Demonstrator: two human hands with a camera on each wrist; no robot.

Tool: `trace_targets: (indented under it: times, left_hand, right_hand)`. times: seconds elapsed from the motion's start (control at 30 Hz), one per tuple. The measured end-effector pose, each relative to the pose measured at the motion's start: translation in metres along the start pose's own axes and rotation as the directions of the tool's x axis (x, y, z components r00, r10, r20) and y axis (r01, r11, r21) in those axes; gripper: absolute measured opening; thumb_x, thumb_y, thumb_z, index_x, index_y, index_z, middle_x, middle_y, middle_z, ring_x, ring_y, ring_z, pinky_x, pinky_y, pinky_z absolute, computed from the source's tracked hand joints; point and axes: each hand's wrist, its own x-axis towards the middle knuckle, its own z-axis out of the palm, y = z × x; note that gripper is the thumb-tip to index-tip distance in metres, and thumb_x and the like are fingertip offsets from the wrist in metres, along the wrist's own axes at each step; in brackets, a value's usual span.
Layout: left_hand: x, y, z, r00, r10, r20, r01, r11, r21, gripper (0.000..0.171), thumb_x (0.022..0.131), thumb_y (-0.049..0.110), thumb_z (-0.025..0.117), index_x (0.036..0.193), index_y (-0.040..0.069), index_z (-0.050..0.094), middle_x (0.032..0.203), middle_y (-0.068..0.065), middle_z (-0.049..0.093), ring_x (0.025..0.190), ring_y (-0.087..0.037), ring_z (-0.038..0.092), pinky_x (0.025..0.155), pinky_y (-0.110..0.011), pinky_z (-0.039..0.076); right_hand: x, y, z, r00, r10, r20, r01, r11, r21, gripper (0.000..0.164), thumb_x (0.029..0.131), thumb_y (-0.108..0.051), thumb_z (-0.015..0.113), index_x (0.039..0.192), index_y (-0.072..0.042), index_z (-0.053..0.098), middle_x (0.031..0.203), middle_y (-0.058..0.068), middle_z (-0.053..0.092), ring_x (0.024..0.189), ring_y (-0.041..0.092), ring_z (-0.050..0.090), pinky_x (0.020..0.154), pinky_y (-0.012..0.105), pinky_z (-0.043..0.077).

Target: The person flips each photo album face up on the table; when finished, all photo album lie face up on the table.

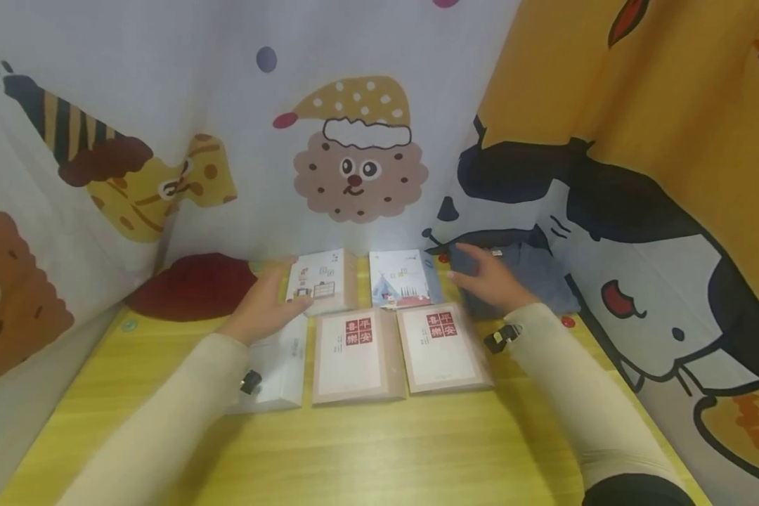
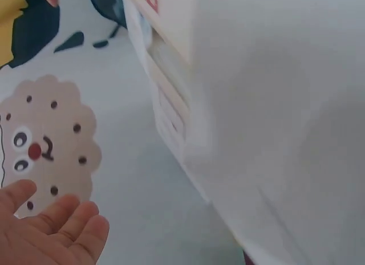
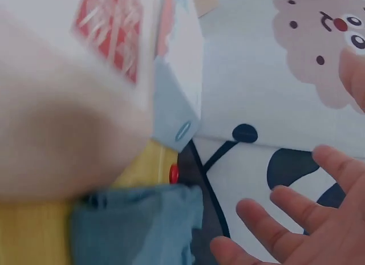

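My left hand (image 1: pixel 262 306) hovers at the left of a group of thick, book-like items, fingers extended and holding nothing. Below its wrist lies a white one (image 1: pixel 286 372), partly hidden by the sleeve. Two beige-edged ones with red character squares, a middle one (image 1: pixel 351 358) and a right one (image 1: pixel 445 355), sit side by side in front. Behind them stand an illustrated beige-sided one (image 1: pixel 319 281) and an illustrated blue-sided one (image 1: pixel 401 279). Spread and holding nothing, my right hand (image 1: pixel 490 277) is above a folded blue-grey cloth (image 1: pixel 544 281) at the right.
A dark red cloth item (image 1: pixel 192 287) lies at the back left of the yellow wood-grain table (image 1: pixel 329 457). Small round spots mark the tabletop, such as a red one (image 1: pixel 568 321). A cartoon-printed curtain (image 1: pixel 240 84) hangs close behind and along both sides.
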Motion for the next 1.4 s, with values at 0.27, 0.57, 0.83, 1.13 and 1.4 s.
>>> trace_targets:
  times: [0.27, 0.57, 0.83, 1.13, 1.4]
  left_hand:
    - [0.018, 0.023, 0.027, 0.999, 0.017, 0.048, -0.009, 0.985, -0.17, 0.075, 0.104, 0.03, 0.065, 0.168, 0.019, 0.026, 0.168, -0.021, 0.035, 0.151, -0.044, 0.038, 0.122, -0.064, 0.035]
    - [0.041, 0.042, 0.05, 0.995, 0.043, 0.094, -0.017, 0.965, -0.261, 0.062, 0.109, 0.025, 0.056, 0.166, 0.02, 0.031, 0.165, -0.016, 0.041, 0.151, -0.038, 0.042, 0.124, -0.059, 0.035]
    - [0.068, 0.053, 0.073, 0.991, -0.002, 0.13, 0.053, 0.921, -0.387, 0.054, 0.11, 0.018, 0.052, 0.162, 0.023, 0.038, 0.161, -0.012, 0.046, 0.143, -0.034, 0.05, 0.112, -0.057, 0.05]
    - [0.096, 0.054, 0.096, 0.976, -0.076, 0.205, 0.141, 0.936, -0.324, 0.048, 0.109, 0.023, 0.052, 0.157, 0.023, 0.048, 0.161, -0.015, 0.047, 0.136, -0.037, 0.055, 0.102, -0.056, 0.053]
    - [0.115, 0.048, 0.104, 0.948, -0.155, 0.277, 0.216, 0.955, -0.204, 0.052, 0.108, 0.03, 0.052, 0.159, 0.025, 0.046, 0.165, -0.008, 0.044, 0.128, -0.034, 0.056, 0.111, -0.053, 0.048]
  right_hand:
    - [0.016, -0.004, 0.01, 0.996, 0.034, 0.08, -0.044, 0.991, 0.128, 0.08, 0.098, -0.046, 0.073, 0.164, -0.017, 0.038, 0.166, 0.02, 0.039, 0.148, 0.047, 0.042, 0.118, 0.063, 0.041]
    - [0.031, -0.013, 0.02, 0.984, 0.073, 0.161, -0.093, 0.989, 0.117, 0.077, 0.098, -0.041, 0.073, 0.163, -0.018, 0.04, 0.161, 0.022, 0.044, 0.148, 0.047, 0.04, 0.122, 0.066, 0.032]
    - [0.045, -0.019, 0.034, 0.957, 0.107, 0.269, -0.159, 0.971, 0.18, 0.082, 0.098, -0.039, 0.074, 0.165, -0.013, 0.035, 0.165, 0.027, 0.037, 0.149, 0.045, 0.041, 0.116, 0.068, 0.04]
    - [0.052, -0.016, 0.039, 0.921, 0.218, 0.324, -0.267, 0.957, 0.117, 0.09, 0.094, -0.044, 0.079, 0.167, -0.019, 0.032, 0.17, 0.017, 0.032, 0.133, 0.043, 0.053, 0.098, 0.06, 0.056]
    - [0.055, -0.01, 0.042, 0.923, 0.217, 0.318, -0.229, 0.973, 0.001, 0.083, 0.095, -0.041, 0.077, 0.164, -0.018, 0.038, 0.173, 0.013, 0.027, 0.145, 0.037, 0.042, 0.125, 0.056, 0.033]
